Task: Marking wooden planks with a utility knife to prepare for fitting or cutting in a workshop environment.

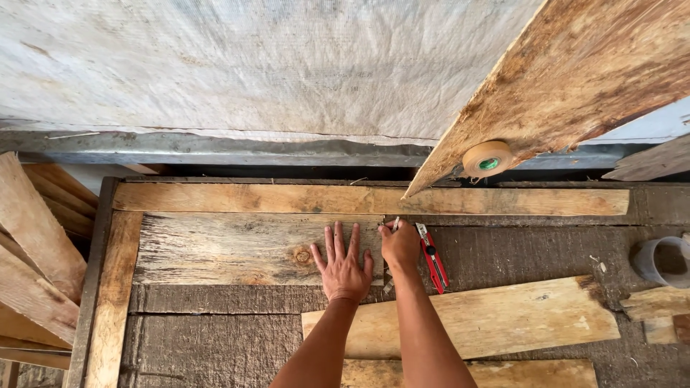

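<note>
While the left hand (343,267) was pressed flat, fingers spread, on the plank (237,248), a pencil (394,224) was pinched in the right hand (399,244) at the plank's end, a red knife (433,257) just beyond.

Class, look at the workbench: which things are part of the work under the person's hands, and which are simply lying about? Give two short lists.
In use:
left hand, flat on the weathered board
right hand, holding a pencil at that board's end

Lying about:
red utility knife
tape roll
grey cup
pale plank
stacked boards at the left
</note>
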